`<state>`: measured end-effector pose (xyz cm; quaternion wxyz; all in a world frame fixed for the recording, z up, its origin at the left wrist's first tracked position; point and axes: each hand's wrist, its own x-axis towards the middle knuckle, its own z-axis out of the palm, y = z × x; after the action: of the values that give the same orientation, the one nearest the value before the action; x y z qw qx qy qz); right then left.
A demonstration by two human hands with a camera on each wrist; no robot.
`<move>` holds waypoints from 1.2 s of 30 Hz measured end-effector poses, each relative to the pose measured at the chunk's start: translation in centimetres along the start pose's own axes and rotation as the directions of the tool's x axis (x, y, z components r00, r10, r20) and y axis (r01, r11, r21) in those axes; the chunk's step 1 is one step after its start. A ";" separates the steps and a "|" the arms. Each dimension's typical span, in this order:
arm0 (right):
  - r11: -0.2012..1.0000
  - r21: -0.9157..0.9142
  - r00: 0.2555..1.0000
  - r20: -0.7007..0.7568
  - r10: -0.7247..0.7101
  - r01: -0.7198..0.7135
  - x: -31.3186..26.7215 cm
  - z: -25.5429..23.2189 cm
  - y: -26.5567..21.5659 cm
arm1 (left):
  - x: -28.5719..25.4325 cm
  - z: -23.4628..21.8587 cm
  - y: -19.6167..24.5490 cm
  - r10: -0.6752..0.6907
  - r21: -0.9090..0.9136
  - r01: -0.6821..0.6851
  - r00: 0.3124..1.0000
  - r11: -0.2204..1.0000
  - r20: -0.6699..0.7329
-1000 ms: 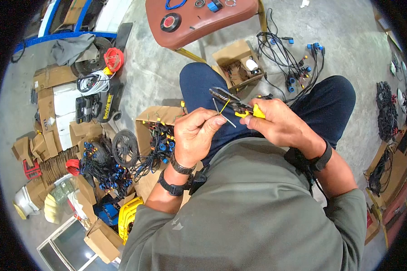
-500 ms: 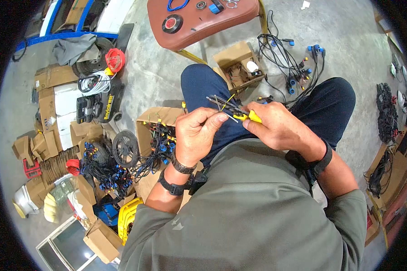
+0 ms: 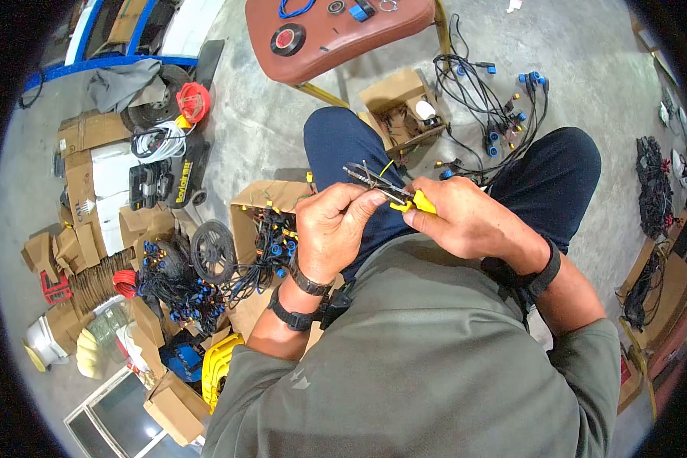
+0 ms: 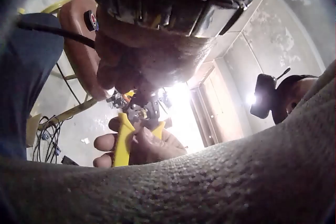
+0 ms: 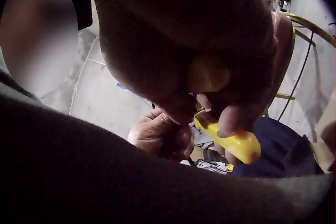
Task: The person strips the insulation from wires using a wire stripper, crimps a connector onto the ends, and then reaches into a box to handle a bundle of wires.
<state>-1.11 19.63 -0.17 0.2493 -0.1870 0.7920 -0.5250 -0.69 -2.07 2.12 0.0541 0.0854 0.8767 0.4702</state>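
Observation:
Over the lap in the head view, my right hand (image 3: 466, 217) grips wire strippers by their yellow handles (image 3: 420, 203). The dark metal head (image 3: 370, 177) of the strippers points up and left, past the left fingertips. Between thumb and forefinger, my left hand (image 3: 330, 229) pinches thin wire, whose held part is hidden by the fingers. A yellow wire end (image 3: 388, 166) sticks up beside the tool head. In the left wrist view the yellow handles (image 4: 124, 141) stand spread with right-hand fingers around them. The right wrist view shows one yellow handle (image 5: 239, 145) close to the left hand (image 5: 160, 136).
Ahead stands a brown padded stool (image 3: 343, 46) with black tape (image 3: 288, 40). An open carton (image 3: 404, 107) sits between it and the knees. Black cables with blue connectors (image 3: 493, 137) lie on the floor. A carton of wired parts (image 3: 244, 221) is at the left knee.
The strippers have dropped slightly and shifted left, nearer the left fingertips. A pale strand that stuck out below those fingertips no longer shows. The left hand has barely moved.

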 end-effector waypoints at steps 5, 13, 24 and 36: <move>1.000 -0.003 1.000 0.010 -0.002 0.002 -0.1 -0.1 -0.1 | -0.1 0.0 0.2 -0.029 -0.007 0.029 1.000 1.000 0.007; 0.999 -0.029 0.999 0.020 -0.026 0.027 -0.1 0.0 0.3 | -0.2 0.0 0.2 -0.043 0.001 0.043 0.999 0.999 0.033; 0.999 -0.039 1.000 0.018 -0.011 0.012 -0.2 0.1 0.1 | -0.4 -0.1 0.3 -0.054 0.033 0.053 0.998 0.998 0.023; 1.000 -0.017 1.000 -0.026 -0.012 0.011 -0.3 0.5 -0.1 | -0.4 0.1 0.0 0.097 0.127 -0.091 0.994 0.988 -0.048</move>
<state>-0.54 19.38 -0.15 0.2345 -0.1868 0.7984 -0.5221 -0.27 -2.08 2.11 0.0029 0.1173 0.9006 0.4185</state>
